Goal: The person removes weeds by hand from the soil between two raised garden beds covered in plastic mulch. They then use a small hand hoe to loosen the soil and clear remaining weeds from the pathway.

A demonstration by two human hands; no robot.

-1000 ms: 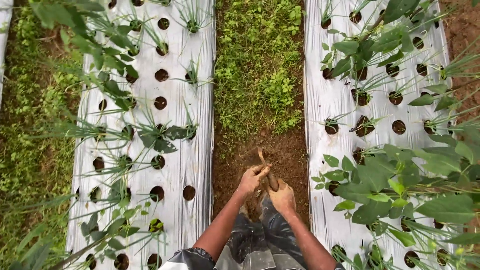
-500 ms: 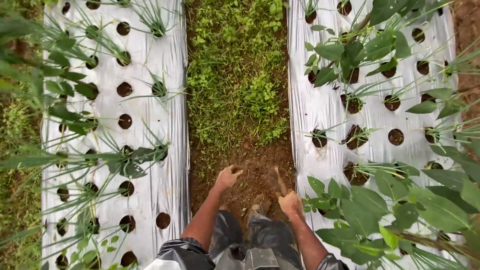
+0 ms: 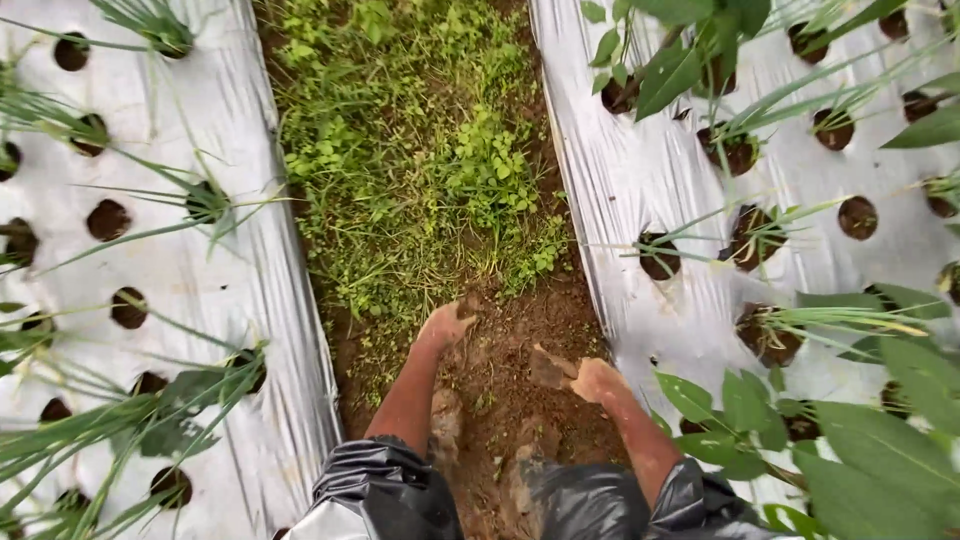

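On the far left lies a bed covered in silvery plastic sheeting (image 3: 215,290), punched with round planting holes (image 3: 108,219) from which thin, grassy seedlings (image 3: 205,200) lean. Compared with half a second ago, this bed sits closer and larger in view, and fewer of its holes show.

In the middle runs the furrow: a patch of green weeds (image 3: 420,160) fills its far part, and bare brown soil (image 3: 500,390) its near part. The left hand (image 3: 443,325) now reaches down to the near edge of the weeds, fingers bent onto the ground; I cannot tell whether it grips any stems. A second ago both hands were together on a stick-like tool; half a second ago they had parted, and now they are well apart. The left hand has gone farther forward than before.

Just right of centre, the right hand (image 3: 597,380) is closed around the handle of a small digging tool (image 3: 552,368), whose blade rests on the soil between the hands. Dark shiny trousers (image 3: 390,490) show at the near edge.

On the right, a second sheeted bed (image 3: 650,180) carries more holes and seedlings, with broad green leaves (image 3: 860,420) crowding the near right corner.
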